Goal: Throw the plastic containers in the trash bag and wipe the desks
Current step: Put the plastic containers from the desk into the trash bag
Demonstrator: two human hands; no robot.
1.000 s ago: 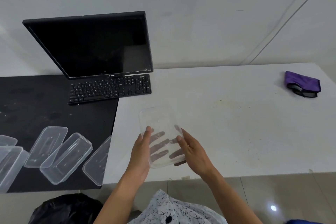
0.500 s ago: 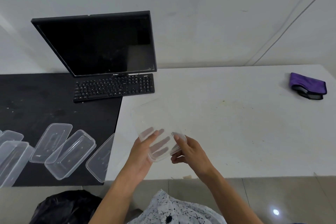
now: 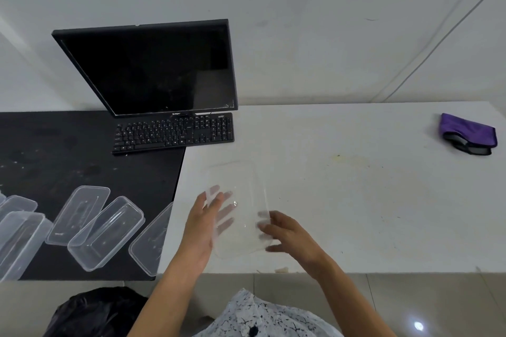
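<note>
A clear plastic container (image 3: 241,180) is held just above the white desk (image 3: 356,200), long side pointing away from me. My left hand (image 3: 201,224) holds its left side, thumb at the rim and spread fingers showing through the plastic from beneath. My right hand (image 3: 287,235) grips the right edge, fingertips behind the plastic and thumb below. Several more clear containers (image 3: 106,232) lie on the black desk (image 3: 54,150) to the left, one container (image 3: 150,241) at its right edge. The black trash bag (image 3: 95,312) sits on the floor at bottom left.
A black monitor (image 3: 153,68) and keyboard (image 3: 175,133) stand where the two desks meet, against the wall. A purple cloth (image 3: 468,133) lies at the far right of the white desk. Tiled floor runs along the near desk edges.
The container has been turned between my hands and now lies lengthwise away from me. My right hand has slid from under it to its right edge.
</note>
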